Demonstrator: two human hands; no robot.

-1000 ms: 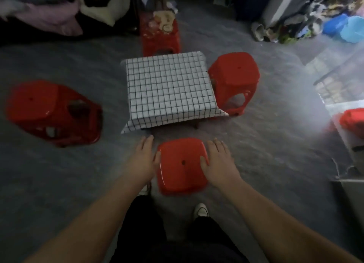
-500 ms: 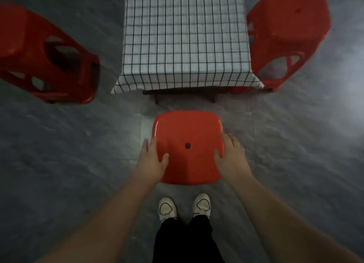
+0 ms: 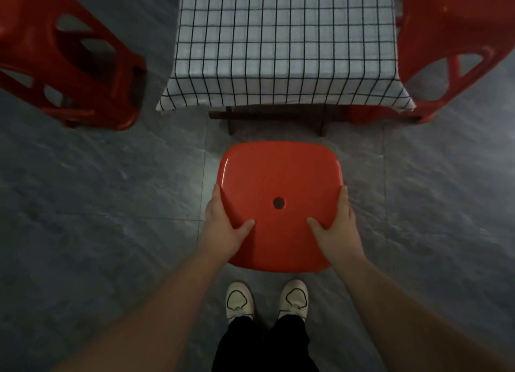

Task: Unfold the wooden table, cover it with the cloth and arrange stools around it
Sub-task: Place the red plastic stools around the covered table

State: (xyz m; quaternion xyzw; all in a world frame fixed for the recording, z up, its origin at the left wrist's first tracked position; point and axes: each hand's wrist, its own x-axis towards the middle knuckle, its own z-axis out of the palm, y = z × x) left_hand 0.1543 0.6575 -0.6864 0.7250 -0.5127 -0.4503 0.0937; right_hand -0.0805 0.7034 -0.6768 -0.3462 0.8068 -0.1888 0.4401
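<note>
A red plastic stool (image 3: 278,176) with a round hole in its seat sits just in front of the table's near edge. My left hand (image 3: 223,226) grips its left side, thumb on the seat. My right hand (image 3: 337,226) grips its right side the same way. The low wooden table (image 3: 267,115) is covered by a white cloth with a black grid (image 3: 284,45); only dark legs and a rail show under the hem. A second red stool (image 3: 446,37) stands at the table's right side. A third red stool (image 3: 69,65) stands apart at the left.
The floor is grey stone tile (image 3: 97,204). My white shoes (image 3: 239,299) stand right behind the held stool.
The view has tilted down and closer to the table. The held stool has moved forward toward the table's near edge, and my thumbs now rest on its seat.
</note>
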